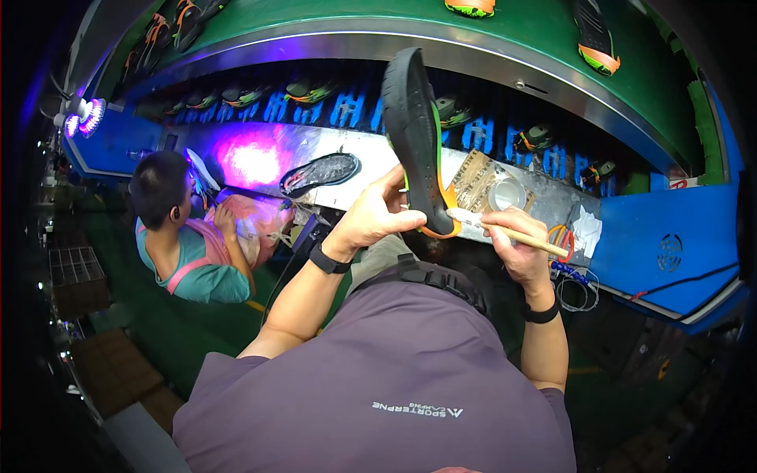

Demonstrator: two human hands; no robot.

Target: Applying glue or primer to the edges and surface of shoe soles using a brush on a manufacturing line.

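Note:
My left hand (pixel 372 214) grips a black shoe sole (pixel 413 130) by its lower end, the thumb against its side. The sole stands nearly upright, with bright green along one edge and orange at the lower end. In my right hand (pixel 519 246) is a brush (pixel 538 240) with a pale wooden handle. Its whitish head meets the sole's lower end, near the orange rim. Left of my left hand, a dark shoe piece (pixel 319 174) lies on the metal bench (pixel 367 148).
A clear cup (pixel 506 194) stands on stained cardboard (pixel 475 178) at the right. Beyond it lie orange-handled scissors (pixel 561 240) and crumpled white paper (pixel 587 231). A co-worker (pixel 192 244) sits at the left. Across the back runs a green conveyor (pixel 347 20) carrying several shoe parts.

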